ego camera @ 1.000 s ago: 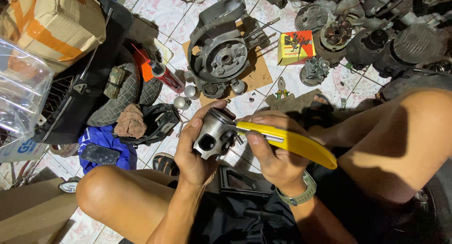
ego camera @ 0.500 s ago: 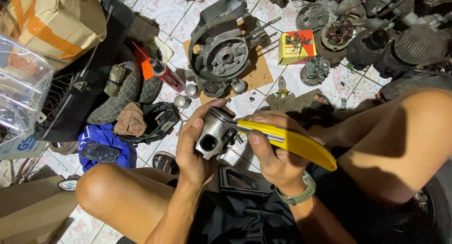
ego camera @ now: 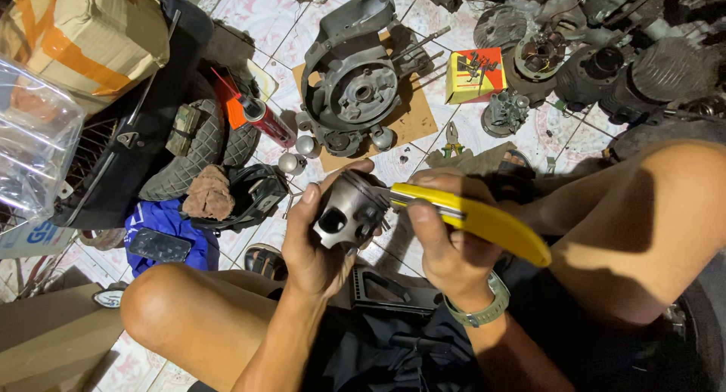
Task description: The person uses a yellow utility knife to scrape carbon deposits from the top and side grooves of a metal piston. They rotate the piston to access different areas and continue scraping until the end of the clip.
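Tiled floor (ego camera: 257, 14), patterned, strewn with engine parts; seen from above, between bare knees. Held up over the lap, in front of the floor's near edge: a grey piston (ego camera: 349, 209), gripped in the left hand (ego camera: 314, 241), fingers wrapped round the skirt from behind and thumb up along its side, pin hole turned toward the camera. Probably so held to steady it and keep the crown end open to the tool. Right hand (ego camera: 446, 244) clenched on pliers (ego camera: 473, 218) with yellow handles, nose laid against the piston's upper rim; exactly what the tip bites, too small to tell. Watch (ego camera: 484, 309) on the right wrist.

Toward the far edge, a crankcase (ego camera: 355, 82) laid flat on a sheet of cardboard (ego camera: 416, 123), likely to spare the tiles from oil. Just beside it, a yellow-and-red box (ego camera: 473, 74) and a carburettor (ego camera: 505, 114). Small pliers (ego camera: 452, 139) on the tiles near the cardboard's corner. At left, a red spray can (ego camera: 265, 120) lying against a tyre (ego camera: 200, 154); a brown rag (ego camera: 208, 194) on top of a blue cloth (ego camera: 162, 229). Cylinders (ego camera: 605, 71) heaped in the far right corner. Cardboard box (ego camera: 83, 29) in the far left corner.
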